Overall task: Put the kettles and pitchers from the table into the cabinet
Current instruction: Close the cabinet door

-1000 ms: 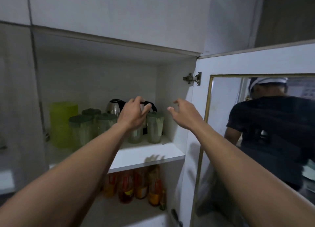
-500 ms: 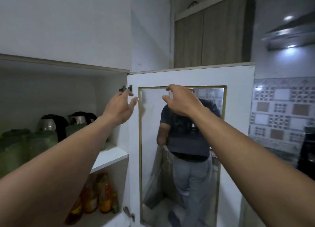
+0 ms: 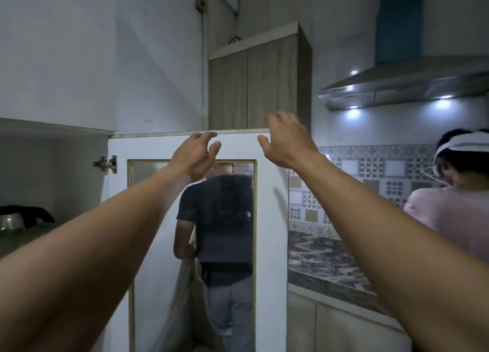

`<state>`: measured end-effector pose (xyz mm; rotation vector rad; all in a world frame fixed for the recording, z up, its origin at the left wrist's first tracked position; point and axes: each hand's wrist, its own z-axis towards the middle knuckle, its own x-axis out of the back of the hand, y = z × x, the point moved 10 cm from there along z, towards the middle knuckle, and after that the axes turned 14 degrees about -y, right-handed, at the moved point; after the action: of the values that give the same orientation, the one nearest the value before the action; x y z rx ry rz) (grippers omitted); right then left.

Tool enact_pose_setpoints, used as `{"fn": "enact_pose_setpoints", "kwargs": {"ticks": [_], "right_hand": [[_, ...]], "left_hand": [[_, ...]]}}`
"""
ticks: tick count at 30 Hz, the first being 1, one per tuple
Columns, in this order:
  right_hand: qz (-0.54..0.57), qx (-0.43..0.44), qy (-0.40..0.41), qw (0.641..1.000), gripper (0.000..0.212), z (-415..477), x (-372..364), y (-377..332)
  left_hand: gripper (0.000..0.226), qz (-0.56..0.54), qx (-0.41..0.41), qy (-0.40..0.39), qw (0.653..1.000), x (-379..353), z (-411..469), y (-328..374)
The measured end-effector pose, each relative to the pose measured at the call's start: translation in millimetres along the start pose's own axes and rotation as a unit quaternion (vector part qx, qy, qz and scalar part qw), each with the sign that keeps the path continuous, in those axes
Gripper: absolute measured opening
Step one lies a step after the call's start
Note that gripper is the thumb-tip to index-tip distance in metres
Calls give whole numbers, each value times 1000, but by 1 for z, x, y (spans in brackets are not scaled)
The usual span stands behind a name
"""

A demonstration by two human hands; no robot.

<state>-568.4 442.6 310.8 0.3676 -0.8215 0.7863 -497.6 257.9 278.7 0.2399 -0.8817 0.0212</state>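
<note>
The white cabinet [image 3: 53, 166] stands open at the far left, its door [image 3: 270, 219] swung out towards me with a glass panel in a brass frame. A steel kettle [image 3: 10, 222] with a black handle shows on the shelf at the left edge, above a green pitcher lid [image 3: 23, 235]. My left hand [image 3: 195, 155] is raised in front of the door's top edge, fingers apart and empty. My right hand [image 3: 285, 142] hovers at the door's top right corner, open, holding nothing.
A person in a dark shirt [image 3: 219, 227] shows in the glass panel. Another person in pink [image 3: 455, 208] stands at the right edge by a marble counter [image 3: 322, 261]. A steel range hood [image 3: 407, 87] hangs above; a wooden wall cabinet [image 3: 254, 87] sits behind the door.
My view has swung right, away from the shelf towards the open door. Both hands left the pitchers and moved up to the door's top edge.
</note>
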Motion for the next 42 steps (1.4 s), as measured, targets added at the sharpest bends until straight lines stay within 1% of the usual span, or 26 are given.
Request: {"fn": "enact_pose_setpoints", "kwargs": {"ticks": [3,7,9,12,15,18,20,25,28,30,33,36,42], "right_hand": [[-1,0,-12,1000,53,9,-5,25],[5,-20,-53,998,57,18,-22,55],[31,-20,-66,997,56,22,-30,68],[95,-9,-84,992,47,29,-40,86],[168,8,-112,979,46,34,-53,95],[264,31,-110,958,30,33,-63,94],[306,39,-100,946,30,29,-65,92],[357,47,-59,931,35,17,-54,86],[396,39,-48,916,37,7,-44,78],[425,43,-49,903,36,-2,-36,65],[482,67,-55,872,36,-23,-19,39],[526,101,-82,840,38,-45,-2,2],[563,151,-107,805,29,-79,26,-86]], "left_hand": [[50,3,-14,-1,1000,-10,23,25],[45,9,-24,0,1000,-23,54,54],[42,10,-22,0,1000,-31,68,61],[42,4,-25,-7,1000,-44,82,65],[41,-3,-17,11,1000,-50,90,64],[41,-11,-5,16,1000,-53,92,65],[42,-17,3,15,1000,-52,91,64],[49,-31,9,19,999,-38,74,68],[54,-53,9,22,998,-21,51,73],[59,-77,24,21,997,-5,33,73],[63,-117,35,26,992,23,6,71],[62,-138,26,42,989,56,-27,72],[68,-175,33,71,981,122,-109,59]]}}
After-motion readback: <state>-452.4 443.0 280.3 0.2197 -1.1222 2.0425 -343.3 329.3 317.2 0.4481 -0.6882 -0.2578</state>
